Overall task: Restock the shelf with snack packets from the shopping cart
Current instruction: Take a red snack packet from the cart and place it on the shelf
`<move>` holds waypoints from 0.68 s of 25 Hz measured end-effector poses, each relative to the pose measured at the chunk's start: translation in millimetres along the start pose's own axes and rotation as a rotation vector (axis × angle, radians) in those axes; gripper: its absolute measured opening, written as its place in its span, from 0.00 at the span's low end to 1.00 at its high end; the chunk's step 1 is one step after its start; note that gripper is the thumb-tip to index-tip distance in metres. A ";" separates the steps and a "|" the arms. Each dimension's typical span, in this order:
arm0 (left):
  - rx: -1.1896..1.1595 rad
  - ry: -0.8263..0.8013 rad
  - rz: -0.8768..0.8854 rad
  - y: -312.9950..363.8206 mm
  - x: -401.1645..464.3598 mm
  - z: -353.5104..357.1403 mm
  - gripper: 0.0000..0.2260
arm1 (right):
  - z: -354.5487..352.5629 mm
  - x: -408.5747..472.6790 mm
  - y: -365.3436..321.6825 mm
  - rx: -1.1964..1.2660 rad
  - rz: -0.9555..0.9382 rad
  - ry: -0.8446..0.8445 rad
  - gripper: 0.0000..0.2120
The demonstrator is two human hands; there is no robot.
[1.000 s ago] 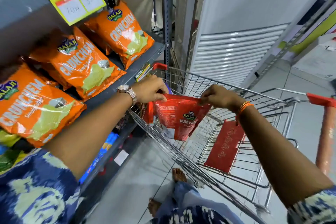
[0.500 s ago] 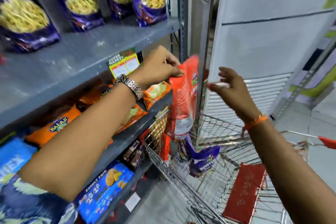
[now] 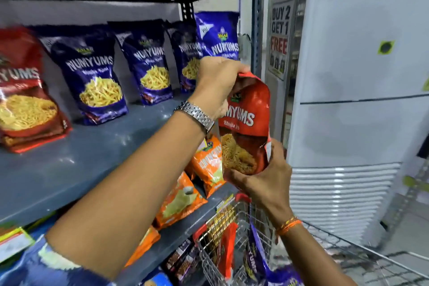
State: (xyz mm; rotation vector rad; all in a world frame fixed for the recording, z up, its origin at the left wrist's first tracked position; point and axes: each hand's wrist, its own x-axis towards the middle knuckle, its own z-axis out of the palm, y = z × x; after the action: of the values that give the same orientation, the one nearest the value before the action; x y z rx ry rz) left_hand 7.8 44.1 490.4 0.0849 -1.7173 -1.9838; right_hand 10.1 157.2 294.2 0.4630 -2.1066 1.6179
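Note:
A red Numyums snack packet [image 3: 246,123] is held upright in the air just right of the grey shelf [image 3: 76,165]. My left hand [image 3: 218,76] pinches its top edge, and my right hand [image 3: 267,181] cups its bottom. On the shelf stand several blue Numyums packets [image 3: 92,76], with a stack of red Numyums packets [image 3: 21,100] at the left. Below sits the wire shopping cart [image 3: 250,239], with a red packet [image 3: 228,251] and a blue packet [image 3: 255,260] inside.
Orange Crunchem packets [image 3: 183,197] fill the shelf below. A grey shelf upright [image 3: 256,18] stands just behind the held packet, next to a "Buy 2 Get 1 Free" poster [image 3: 279,37]. A tall white cooler unit [image 3: 359,123] is to the right.
Both hands lifted the red packet out of the cart and up to the level of the Numyums shelf. My right hand let go of its top and now holds its bottom.

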 end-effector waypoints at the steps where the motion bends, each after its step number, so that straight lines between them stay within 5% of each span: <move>1: -0.009 0.003 0.022 6.8 3.6 -7.7 0.09 | 0.3 6.0 -3.6 0.044 -0.006 -0.012 0.45; 6: 0.180 0.337 0.265 28.1 36.7 -85.0 0.05 | 2.8 35.5 -11.0 0.343 0.003 -0.199 0.39; 12: 0.138 -0.049 0.045 36.1 27.2 -113.8 0.06 | 13.3 60.6 -17.7 0.617 0.061 -0.486 0.44; 17: 0.166 0.156 0.161 66.5 24.9 -149.9 0.10 | 56.9 71.4 -45.9 0.793 0.069 -0.654 0.45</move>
State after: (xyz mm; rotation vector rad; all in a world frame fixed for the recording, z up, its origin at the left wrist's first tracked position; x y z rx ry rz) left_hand 63.6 -106.9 530.2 0.1501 -1.7275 -1.6721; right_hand -34.7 90.6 357.4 1.3282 -1.7683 2.5831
